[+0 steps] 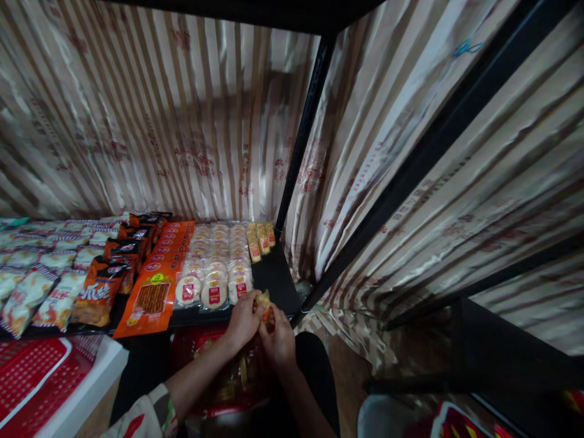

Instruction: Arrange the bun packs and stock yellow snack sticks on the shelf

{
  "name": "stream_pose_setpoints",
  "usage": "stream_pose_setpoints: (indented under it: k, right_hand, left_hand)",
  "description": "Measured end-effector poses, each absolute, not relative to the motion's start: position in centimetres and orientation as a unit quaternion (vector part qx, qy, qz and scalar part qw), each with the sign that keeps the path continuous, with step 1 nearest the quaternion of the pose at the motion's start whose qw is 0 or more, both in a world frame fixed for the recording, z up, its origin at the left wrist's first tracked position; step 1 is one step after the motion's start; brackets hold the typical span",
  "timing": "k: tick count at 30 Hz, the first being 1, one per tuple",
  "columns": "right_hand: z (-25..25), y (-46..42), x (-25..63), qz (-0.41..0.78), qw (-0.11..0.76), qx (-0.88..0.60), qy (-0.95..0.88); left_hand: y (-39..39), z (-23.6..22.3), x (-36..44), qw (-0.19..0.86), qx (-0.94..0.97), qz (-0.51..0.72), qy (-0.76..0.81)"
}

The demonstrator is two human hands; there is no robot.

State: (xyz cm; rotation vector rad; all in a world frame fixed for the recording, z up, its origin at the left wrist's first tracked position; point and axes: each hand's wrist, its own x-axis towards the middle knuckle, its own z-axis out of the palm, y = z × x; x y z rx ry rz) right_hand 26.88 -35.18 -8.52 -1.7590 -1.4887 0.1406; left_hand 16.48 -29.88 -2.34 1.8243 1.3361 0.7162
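Observation:
My left hand [243, 321] and my right hand [278, 340] meet at the front edge of a black shelf [274, 277]. Both pinch a small yellow wrapped snack [263, 299] held between the fingertips. Just behind the hands lie rows of round white cakes in clear wrappers [214, 267] with red labels. A short row of small yellow snack packs [260, 238] lies at the shelf's back right. Below my forearms sits a red bag of snacks [228, 377].
Orange flat packs [157, 286], dark orange chip bags [116, 267] and white puffed-snack bags [31, 292] fill the shelf to the left. A red basket [31, 374] sits at lower left. Black rack posts [303, 131] and striped curtain cloth [410, 152] close off the right side.

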Motion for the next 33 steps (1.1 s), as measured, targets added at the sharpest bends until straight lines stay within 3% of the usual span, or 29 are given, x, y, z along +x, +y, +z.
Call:
stream_pose_setpoints:
  k: [12,20,33]
  right_hand:
    - [-6.9,-32.6,27.4,0.059,0.356,-0.75,-0.554]
    - [-7.4,-29.7,28.7,0.047,0.383,-0.735,-0.557]
    - [-8.2,-24.9,30.1,0.054,0.408,-0.737,-0.536]
  left_hand:
    - [-27.9,-3.1,17.9,0.385,0.692,0.31,0.526]
    - [-26.5,-2.1,19.5,0.323,0.723,0.258,0.554]
    - [-23.3,-1.1,22.3,0.34,0.717,0.244,0.558]
